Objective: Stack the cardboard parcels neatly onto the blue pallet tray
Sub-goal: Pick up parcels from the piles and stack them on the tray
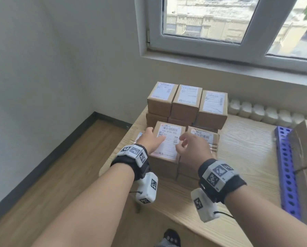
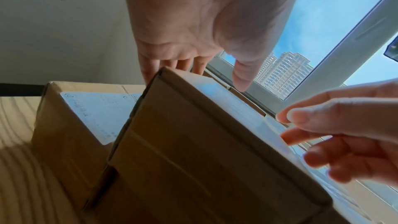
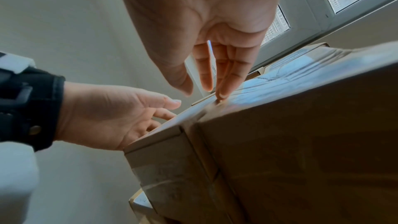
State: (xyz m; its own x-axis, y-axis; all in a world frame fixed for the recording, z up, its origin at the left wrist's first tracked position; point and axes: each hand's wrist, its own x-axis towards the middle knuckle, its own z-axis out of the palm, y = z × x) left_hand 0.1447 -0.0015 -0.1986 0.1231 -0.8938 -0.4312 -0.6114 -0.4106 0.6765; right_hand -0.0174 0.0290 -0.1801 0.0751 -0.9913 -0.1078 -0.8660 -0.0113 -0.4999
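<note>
Several cardboard parcels with white labels are stacked on a wooden table (image 1: 242, 157). The front top parcel (image 1: 168, 139) (image 2: 193, 151) (image 3: 280, 142) lies between my hands. My left hand (image 1: 151, 139) (image 2: 193, 40) (image 3: 120, 115) is at its left edge, fingers straight down the side and thumb over the label. Above its right edge is my right hand (image 1: 186, 144) (image 2: 344, 130) (image 3: 211, 40), with relaxed fingers and one fingertip touching the top. The blue pallet tray (image 1: 286, 172) stands at the table's right, partly out of view, and bears more parcels (image 1: 306, 154).
A back row of three parcels (image 1: 186, 102) stands two high behind the front one. Another parcel (image 1: 204, 138) sits to its right and a lower one (image 1: 139, 137) (image 2: 71, 125) to its left. A radiator (image 1: 267, 113) and window lie beyond. The table's left edge drops to the floor.
</note>
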